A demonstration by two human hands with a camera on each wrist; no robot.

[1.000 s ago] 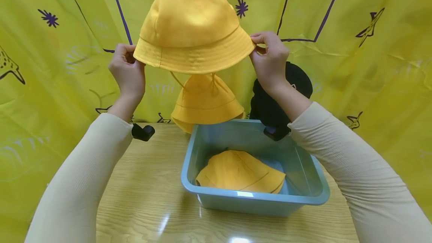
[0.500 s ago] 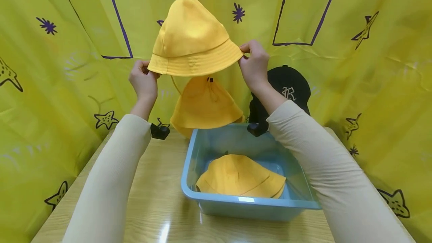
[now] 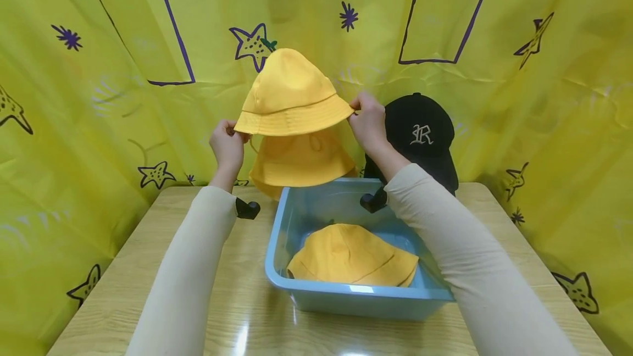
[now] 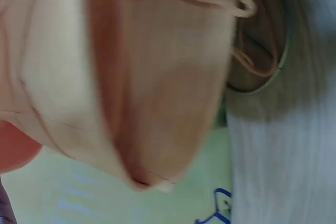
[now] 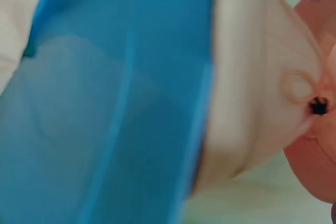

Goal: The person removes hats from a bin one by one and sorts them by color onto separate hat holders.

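A yellow bucket hat [image 3: 292, 92] with a small green sprout on its crown hangs upright in the air, brim down. My left hand [image 3: 228, 147] pinches the left edge of its brim, and my right hand [image 3: 368, 122] pinches the right edge. Directly below and behind it is a second yellow hat [image 3: 304, 166], its crown partly covered by the held one. In the left wrist view the second hat [image 4: 168, 77] shows a cord and a thin ring beside it. A third yellow hat [image 3: 351, 257] lies folded inside the blue bin [image 3: 275, 240].
A black cap [image 3: 420, 125] with a pale letter R stands behind the bin at the right, partly behind my right forearm. The wooden table [image 3: 198, 268] meets a yellow patterned curtain [image 3: 64, 125] at the back and sides. Black wrist cameras [image 3: 247, 209] hang under both sleeves.
Both hands have lowered the held hat and carried it farther forward, above the second hat. The hands have come closer together. More of the black cap shows now.
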